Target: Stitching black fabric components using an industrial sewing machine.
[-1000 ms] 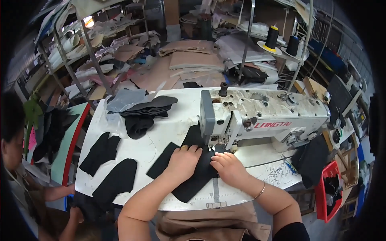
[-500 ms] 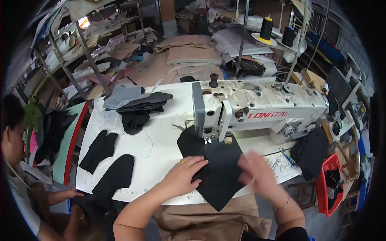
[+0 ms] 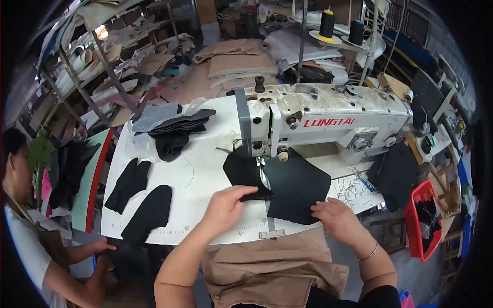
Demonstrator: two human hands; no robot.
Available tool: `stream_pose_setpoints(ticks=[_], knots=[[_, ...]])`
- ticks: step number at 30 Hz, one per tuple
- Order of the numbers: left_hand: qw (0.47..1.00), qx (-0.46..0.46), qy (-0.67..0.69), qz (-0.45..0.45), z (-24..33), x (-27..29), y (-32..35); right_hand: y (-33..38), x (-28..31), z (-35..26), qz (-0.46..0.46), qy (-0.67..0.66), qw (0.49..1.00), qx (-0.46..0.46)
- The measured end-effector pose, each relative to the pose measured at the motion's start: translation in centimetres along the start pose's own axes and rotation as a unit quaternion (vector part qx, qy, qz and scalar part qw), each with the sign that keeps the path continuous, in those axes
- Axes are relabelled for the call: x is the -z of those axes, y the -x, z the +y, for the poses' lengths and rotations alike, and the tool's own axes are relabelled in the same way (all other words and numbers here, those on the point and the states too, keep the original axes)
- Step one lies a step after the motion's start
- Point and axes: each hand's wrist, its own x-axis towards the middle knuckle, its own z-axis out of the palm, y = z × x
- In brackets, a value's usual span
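Black fabric lies under the presser foot of a white sewing machine. A narrow gap runs toward me from the foot, between the broad right part and a smaller left part. My left hand is closed at the near edge of the left part, its index finger reaching along it; the thumb's grip is partly hidden. With bent fingers, my right hand pinches the lower right edge of the broad part.
Loose black pieces and a dark fabric stack lie on the white table at left. A red basket hangs at right. Thread cones stand behind the machine. Another person sits at far left.
The fabric's right part has swung rightward and up, uncovering the table's near edge. My left hand has gone from lying on the fabric to its edge; my right hand has come to the right edge.
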Motion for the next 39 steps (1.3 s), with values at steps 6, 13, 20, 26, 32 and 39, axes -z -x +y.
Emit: stream_pose_setpoints(ticks=[6,13,20,26,32,39], knots=[[1.000,0.006,-0.023,0.001,-0.4,-3.2,1.9,-2.1,-1.7,-5.7,-0.011,0.173,0.985,-0.017],[0.992,0.000,-0.044,0.122,-1.7,-2.6,0.5,-4.1,-3.6,-3.5,-0.058,0.009,0.992,0.108],[0.976,0.089,0.120,0.161,-0.4,-0.7,-2.1,-3.1,-2.9,-3.5,-0.002,0.051,0.989,0.136],[0.966,0.133,0.179,0.131,-0.4,-1.7,-2.7,3.4,-15.2,-5.9,0.017,-0.291,0.930,-0.222],[0.960,0.128,0.192,0.161,-0.9,-1.6,-2.9,-0.9,-16.6,-7.1,0.001,-0.623,0.723,-0.297],[0.960,0.100,0.201,0.170,-0.8,-1.7,-2.6,0.9,-16.1,-9.1,-0.038,-0.536,0.812,-0.229]])
